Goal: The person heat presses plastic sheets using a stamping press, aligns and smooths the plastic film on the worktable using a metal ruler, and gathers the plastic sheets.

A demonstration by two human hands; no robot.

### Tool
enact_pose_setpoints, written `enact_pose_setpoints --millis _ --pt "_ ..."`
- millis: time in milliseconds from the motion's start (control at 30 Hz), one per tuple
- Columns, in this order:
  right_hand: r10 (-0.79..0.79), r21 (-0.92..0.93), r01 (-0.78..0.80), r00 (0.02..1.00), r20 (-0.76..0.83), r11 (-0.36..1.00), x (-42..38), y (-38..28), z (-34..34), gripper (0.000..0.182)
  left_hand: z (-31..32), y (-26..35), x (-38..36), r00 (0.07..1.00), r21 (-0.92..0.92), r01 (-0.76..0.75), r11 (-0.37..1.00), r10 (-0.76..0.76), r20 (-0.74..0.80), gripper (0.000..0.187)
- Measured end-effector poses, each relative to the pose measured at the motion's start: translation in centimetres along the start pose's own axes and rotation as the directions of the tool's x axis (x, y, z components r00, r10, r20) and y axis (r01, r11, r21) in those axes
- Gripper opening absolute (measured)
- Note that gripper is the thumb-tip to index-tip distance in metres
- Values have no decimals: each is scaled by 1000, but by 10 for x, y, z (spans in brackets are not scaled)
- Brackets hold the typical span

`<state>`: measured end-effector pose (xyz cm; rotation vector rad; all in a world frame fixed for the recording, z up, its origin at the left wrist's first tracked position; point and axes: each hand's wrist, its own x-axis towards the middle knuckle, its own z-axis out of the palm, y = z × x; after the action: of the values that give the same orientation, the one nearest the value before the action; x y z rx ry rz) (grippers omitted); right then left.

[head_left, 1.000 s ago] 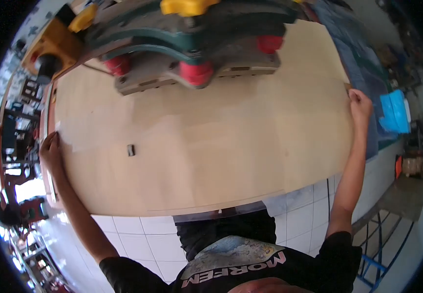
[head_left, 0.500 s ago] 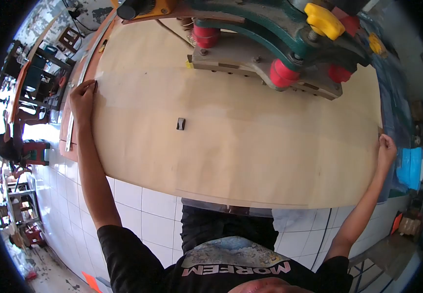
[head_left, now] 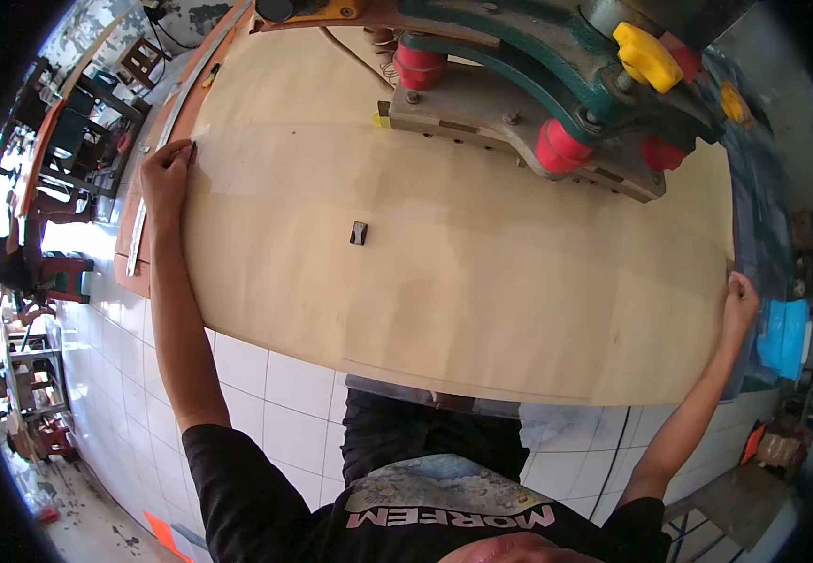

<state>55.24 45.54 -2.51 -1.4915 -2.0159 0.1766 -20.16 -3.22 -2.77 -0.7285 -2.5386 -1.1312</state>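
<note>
A broad tan sheet [head_left: 482,310] covers the work surface in front of me, with faint edges of a clear plastic sheet [head_left: 444,383] showing over it. My left hand [head_left: 166,178] is closed in a pinch at the left edge, fingertips apparently on the clear sheet. Across at the right edge, my right hand [head_left: 740,305] is also closed, thumb and fingers together on the sheet's border. What exactly each fingertip grips is hard to make out. A small black-and-silver block [head_left: 359,233] lies on the sheet between my hands.
A green machine [head_left: 529,70] with red rubber mounts [head_left: 564,145] and a yellow knob [head_left: 649,58] overhangs the far side. A metal ruler [head_left: 179,103] runs along the left edge. Blue plastic [head_left: 784,338] hangs at right. People sit far left near a stool [head_left: 67,280].
The view has turned slightly, so the machine and block appear shifted a little right. Both hands keep their closed hold at the two side edges.
</note>
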Motion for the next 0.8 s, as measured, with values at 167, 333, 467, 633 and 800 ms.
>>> enact_pose_setpoints --millis 167,333,467,633,800 --pt "17 -54 -17 1000 7 998 -1 -6 -1 23 1 -2 0 1000 -50 29 998 -29 2 17" --pt "-8 -57 8 1000 4 998 -2 -6 -1 23 -1 3 0 1000 11 13 1000 -13 2 18" --pt "-8 -87 9 1000 10 996 0 1 -1 23 1 -7 3 999 14 -34 999 34 -4 17" --pt "-25 -14 25 1000 15 1000 6 17 3 23 0 -13 6 999 -23 -38 999 39 17 17" --pt "-22 -10 22 999 28 1000 11 29 -2 24 4 -23 9 1000 -19 20 1000 -20 7 20"
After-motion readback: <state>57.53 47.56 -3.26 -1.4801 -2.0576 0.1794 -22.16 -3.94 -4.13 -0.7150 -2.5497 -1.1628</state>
